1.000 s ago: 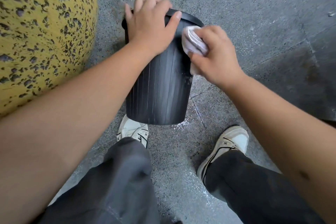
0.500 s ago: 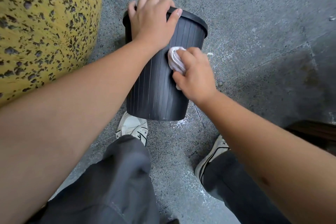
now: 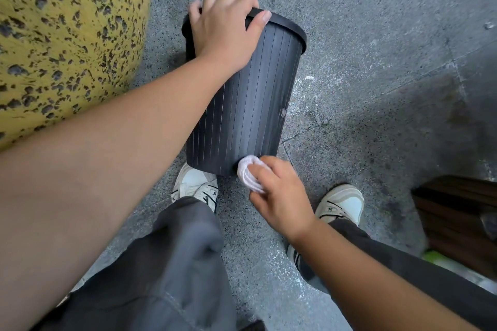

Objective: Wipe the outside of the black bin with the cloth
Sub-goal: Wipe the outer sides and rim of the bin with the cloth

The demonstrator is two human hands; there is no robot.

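A black ribbed bin [image 3: 250, 105] stands on the grey floor just in front of my feet, its rim tipped away from me. My left hand [image 3: 223, 32] grips the near side of the rim, fingers curled over the edge and thumb along the outside. A bunched white cloth [image 3: 248, 172] is held in my right hand [image 3: 279, 196], and the cloth presses against the bin's lower right edge near the base.
A large yellow pitted rounded mass [image 3: 61, 35] fills the left side, close to the bin. My two white shoes [image 3: 196, 187] stand on the speckled grey floor [image 3: 376, 75]. A dark wooden slatted object [image 3: 457, 220] sits at the right edge.
My right hand has slid the cloth down the bin's side from just under the rim to the bottom edge. My left hand has kept its hold on the rim.
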